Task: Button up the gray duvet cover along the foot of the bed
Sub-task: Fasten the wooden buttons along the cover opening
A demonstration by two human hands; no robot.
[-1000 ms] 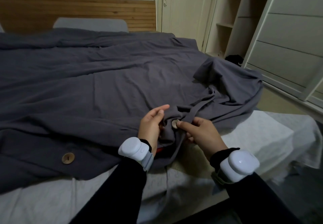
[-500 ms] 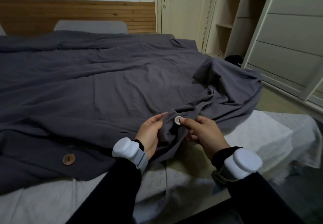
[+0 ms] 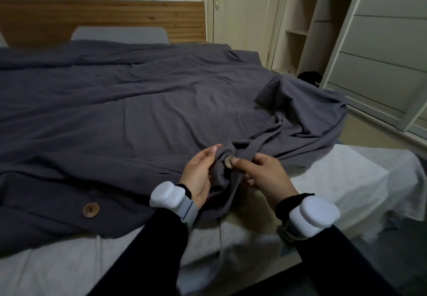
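Observation:
The gray duvet cover (image 3: 143,115) lies spread over the bed, its foot edge bunched up in front of me. My left hand (image 3: 199,173) grips a fold of that edge from the left. My right hand (image 3: 263,173) pinches a round wooden button (image 3: 229,162) with thumb and fingers, pressing it against the fabric held by the left hand. A second wooden button (image 3: 91,210) sits flat on the cover's hem further left, fastened through the cloth. Both wrists carry white bands.
A pale sheet (image 3: 335,187) covers the mattress below the duvet edge. A wooden headboard (image 3: 104,18) and gray pillow (image 3: 120,34) stand at the far end. White wardrobe drawers (image 3: 381,53) and open shelves (image 3: 300,30) line the right side, with a door (image 3: 242,6) behind.
Both hands lifted the bunched hem slightly and drew closer together. The button turned to face me more fully between the right fingers. The left fingers closed onto the fold.

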